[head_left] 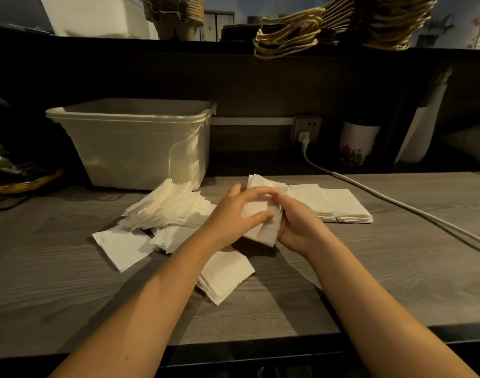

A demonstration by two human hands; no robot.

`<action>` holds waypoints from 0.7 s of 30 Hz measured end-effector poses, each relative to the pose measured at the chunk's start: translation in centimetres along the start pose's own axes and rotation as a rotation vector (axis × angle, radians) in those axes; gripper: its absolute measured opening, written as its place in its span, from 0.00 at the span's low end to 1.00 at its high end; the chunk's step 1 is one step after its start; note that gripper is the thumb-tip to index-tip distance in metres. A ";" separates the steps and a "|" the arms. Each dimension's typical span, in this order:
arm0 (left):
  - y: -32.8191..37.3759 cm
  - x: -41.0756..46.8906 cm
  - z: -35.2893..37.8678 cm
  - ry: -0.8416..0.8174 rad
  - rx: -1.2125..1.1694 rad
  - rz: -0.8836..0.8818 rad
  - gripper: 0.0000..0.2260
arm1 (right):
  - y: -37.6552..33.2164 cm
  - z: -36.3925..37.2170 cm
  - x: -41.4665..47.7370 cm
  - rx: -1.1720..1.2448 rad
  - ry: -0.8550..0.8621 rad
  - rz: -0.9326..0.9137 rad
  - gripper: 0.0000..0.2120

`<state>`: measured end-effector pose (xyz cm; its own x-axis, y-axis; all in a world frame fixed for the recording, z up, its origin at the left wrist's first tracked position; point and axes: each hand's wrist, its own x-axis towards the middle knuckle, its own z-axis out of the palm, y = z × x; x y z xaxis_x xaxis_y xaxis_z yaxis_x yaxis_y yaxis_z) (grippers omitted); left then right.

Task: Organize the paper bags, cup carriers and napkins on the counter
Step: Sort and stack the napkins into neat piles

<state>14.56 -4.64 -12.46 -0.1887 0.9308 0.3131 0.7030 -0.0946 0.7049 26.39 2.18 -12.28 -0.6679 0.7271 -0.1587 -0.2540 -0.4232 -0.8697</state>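
Napkin bundle (263, 214) is mid-frame, just above the counter (342, 282), clamped between both hands. Left hand (238, 211) wraps over its top and left face, thumb across the front. Right hand (296, 222) cups the right edge, fingers curled behind.

Looks like squaring-up before stacking. To do it well:
- tap the long edge on the wood
- keep pressure light so the sheets slide flush
- lay it on the neat stack (339, 203) just right of centre, edges matched

Not yet sorted: fanned heap (165, 205) left of centre, loose sheets (121, 246) lower left, small pile (225, 274) under the left forearm.

Translucent plastic bin (132, 143) sits behind the heap, upper left. White power cable (397, 203) runs diagonally across the right side, near the neat stack: snag risk. Paper bags (287, 34) with twine handles are on the top shelf, upper right.
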 end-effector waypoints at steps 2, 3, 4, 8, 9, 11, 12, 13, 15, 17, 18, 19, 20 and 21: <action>0.0 0.0 0.1 -0.041 -0.022 0.004 0.22 | -0.1 0.0 0.0 0.017 0.008 0.003 0.13; -0.1 0.0 0.2 -0.039 -0.023 0.009 0.24 | -0.1 0.1 -0.1 0.007 0.007 0.000 0.13; -0.3 0.1 0.1 -0.040 -0.024 0.012 0.26 | -0.2 0.1 -0.2 -0.012 0.005 -0.006 0.13; -0.5 0.2 -0.5 -0.067 -0.051 0.030 0.26 | -0.7 -0.3 -0.4 -0.126 0.119 -0.062 0.13; -0.6 0.3 -0.8 -0.028 -0.053 0.032 0.24 | -0.9 -0.5 -0.6 -0.192 0.170 -0.076 0.13; -1.2 0.5 -1.3 0.083 -0.002 0.012 0.20 | -1.1 -1.1 -1.1 -0.353 0.241 -0.090 0.11; -1.6 0.7 -1.7 0.127 0.064 -0.018 0.18 | -1.0 -1.4 -1.4 -0.447 0.258 -0.091 0.08; -2.2 0.7 -1.9 0.152 0.149 -0.056 0.17 | -0.9 -1.6 -1.8 -0.537 0.271 -0.093 0.07; -3.3 0.8 -2.2 0.160 0.288 -0.127 0.15 | -0.7 -2.1 -2.1 -0.659 0.294 -0.085 0.06; -3.8 0.5 -2.2 0.153 0.317 -0.168 0.15 | -0.5 -2.4 -2.1 -0.736 0.301 -0.053 0.05; -3.8 0.4 -2.2 0.138 0.320 -0.179 0.15 | -0.4 -2.4 -2.1 -0.757 0.305 -0.039 0.05; -3.9 0.3 -2.2 0.118 0.329 -0.180 0.14 | -0.4 -2.4 -2.0 -0.767 0.304 -0.029 0.05; -3.8 0.2 -2.2 0.093 0.345 -0.176 0.13 | -0.4 -2.4 -2.0 -0.771 0.304 -0.024 0.06; -3.8 0.1 -2.1 0.071 0.365 -0.167 0.12 | -0.4 -2.3 -1.9 -0.770 0.304 -0.019 0.05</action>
<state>10.43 -4.90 -13.73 -0.3585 0.8948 0.2659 0.8537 0.1991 0.4812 29.41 2.22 -12.71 -0.4221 0.8916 -0.1642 0.3608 -0.0009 -0.9326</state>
